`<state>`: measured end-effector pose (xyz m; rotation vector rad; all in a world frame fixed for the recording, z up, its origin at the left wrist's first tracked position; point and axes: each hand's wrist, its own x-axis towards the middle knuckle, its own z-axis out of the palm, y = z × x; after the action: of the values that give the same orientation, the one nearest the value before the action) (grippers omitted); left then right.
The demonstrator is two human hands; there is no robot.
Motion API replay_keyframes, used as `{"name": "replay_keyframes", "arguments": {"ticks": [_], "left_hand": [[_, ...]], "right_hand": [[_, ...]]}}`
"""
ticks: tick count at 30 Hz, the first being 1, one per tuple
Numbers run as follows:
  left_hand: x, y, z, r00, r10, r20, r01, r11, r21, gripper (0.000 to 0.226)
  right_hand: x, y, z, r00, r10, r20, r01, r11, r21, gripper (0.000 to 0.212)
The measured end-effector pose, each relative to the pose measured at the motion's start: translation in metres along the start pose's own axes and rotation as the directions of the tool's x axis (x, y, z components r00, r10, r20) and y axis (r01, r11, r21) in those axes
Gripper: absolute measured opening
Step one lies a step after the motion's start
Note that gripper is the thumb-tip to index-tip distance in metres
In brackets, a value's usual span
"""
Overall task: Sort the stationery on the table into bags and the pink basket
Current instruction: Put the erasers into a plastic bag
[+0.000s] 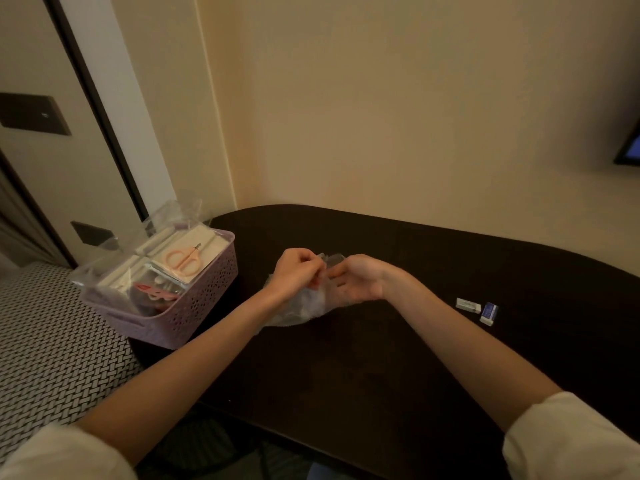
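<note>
Both hands meet at a clear plastic bag (298,306) over the dark table (381,358), right of the pink basket (180,306). The left hand (298,271) pinches its top edge with curled fingers; the right hand (356,278) grips it too. Two erasers (479,308) lie far right of the basket, with bare tabletop between

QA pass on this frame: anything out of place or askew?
Two erasers lie loose on the table, apart from the pink basket. The basket overhangs the table's left edge. Both hands hold a clear bag.
</note>
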<state>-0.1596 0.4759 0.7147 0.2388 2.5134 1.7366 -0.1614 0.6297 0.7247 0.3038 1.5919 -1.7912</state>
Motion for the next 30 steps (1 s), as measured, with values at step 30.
{"name": "replay_keyframes", "arguments": {"ticks": [30], "left_hand": [[-0.052, 0.002, 0.092, 0.952, -0.107, 0.286, 0.190, 0.940, -0.283, 0.009]], "right_hand": [[-0.158, 0.165, -0.147, 0.697, -0.473, -0.539, -0.047, 0.720, -0.692, 0.019]]}}
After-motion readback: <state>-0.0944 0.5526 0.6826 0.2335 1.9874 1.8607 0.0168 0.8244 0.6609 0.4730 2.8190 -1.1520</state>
